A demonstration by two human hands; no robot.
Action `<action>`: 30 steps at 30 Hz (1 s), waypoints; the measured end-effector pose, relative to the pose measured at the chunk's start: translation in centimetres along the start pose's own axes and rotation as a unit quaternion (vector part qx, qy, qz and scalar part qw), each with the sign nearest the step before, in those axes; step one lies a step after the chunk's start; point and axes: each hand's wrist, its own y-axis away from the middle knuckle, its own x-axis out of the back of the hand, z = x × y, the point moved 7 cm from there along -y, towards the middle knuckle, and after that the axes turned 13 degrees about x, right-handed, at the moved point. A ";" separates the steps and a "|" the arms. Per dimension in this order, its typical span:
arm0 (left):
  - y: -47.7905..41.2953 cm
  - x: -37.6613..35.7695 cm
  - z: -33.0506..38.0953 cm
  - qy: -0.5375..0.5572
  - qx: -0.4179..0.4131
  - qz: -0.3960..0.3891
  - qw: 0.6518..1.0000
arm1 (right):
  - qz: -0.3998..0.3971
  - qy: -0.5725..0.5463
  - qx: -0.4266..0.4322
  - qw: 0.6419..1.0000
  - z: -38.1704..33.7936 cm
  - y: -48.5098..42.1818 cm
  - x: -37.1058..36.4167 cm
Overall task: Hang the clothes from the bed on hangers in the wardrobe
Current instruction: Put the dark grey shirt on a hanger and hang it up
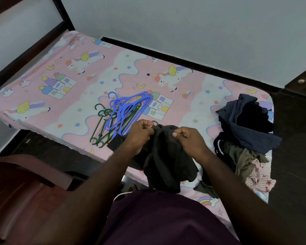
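A black garment (166, 156) hangs over the near edge of the bed (60, 89). My left hand (140, 133) pinches its top edge on the left, and my right hand (189, 140) pinches it on the right. A green hanger hook (155, 122) peeks out just behind my left hand's fingers. Several blue hangers (127, 110) and green hangers (102, 128) lie in a heap on the sheet to the left of my hands. A pile of clothes (245, 131) sits on the bed's right end.
The bed has a pink unicorn sheet and a dark frame (184, 62) against a pale wall. A reddish wooden piece of furniture (25, 191) stands at the lower left. Dark furniture (297, 121) borders the bed on the right.
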 end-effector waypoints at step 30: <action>2.3 -5.9 -3.0 -0.206 -0.144 0.205 0.946 | -0.026 -0.253 -0.021 0.967 -4.2 0.0 1.2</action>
